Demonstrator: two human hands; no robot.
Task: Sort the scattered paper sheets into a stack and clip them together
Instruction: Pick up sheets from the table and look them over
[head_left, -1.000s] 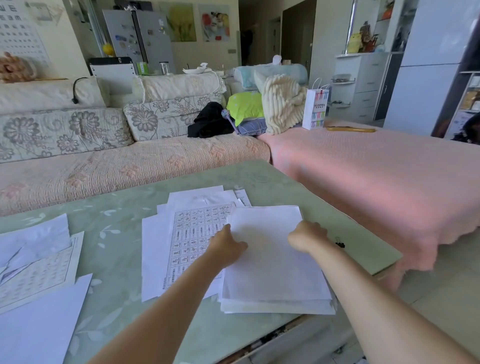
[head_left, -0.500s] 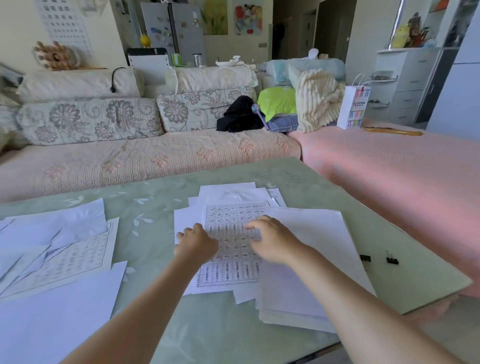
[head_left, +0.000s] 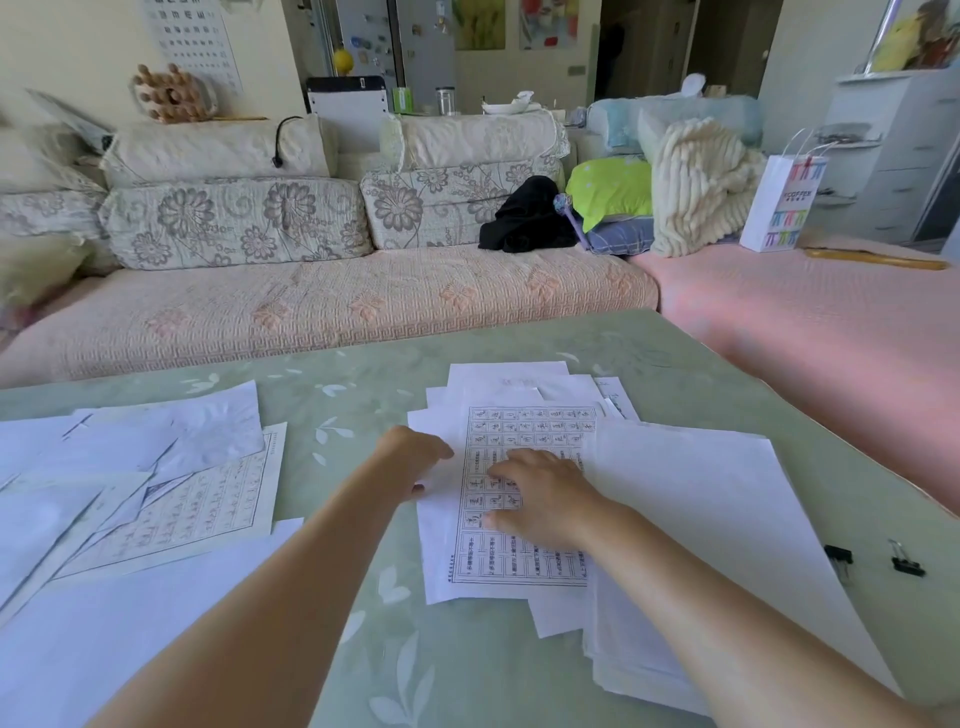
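The printed sheet (head_left: 519, 566) tops a loose pile mid-desk (head_left: 363, 649), with a blank stack (head_left: 701, 519) just to its right. The right hand (head_left: 540, 499) presses the printed sheet with flat fingers. The left hand (head_left: 410, 460) curls at its left edge, and I cannot tell if it grips. Two binder clips (head_left: 906, 562) lie far right.

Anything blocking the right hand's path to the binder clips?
Nothing upright. The right hand lies on the gridded sheet. Only the flat blank stack lies between it and the two binder clips, which sit on the table by the stack's right edge.
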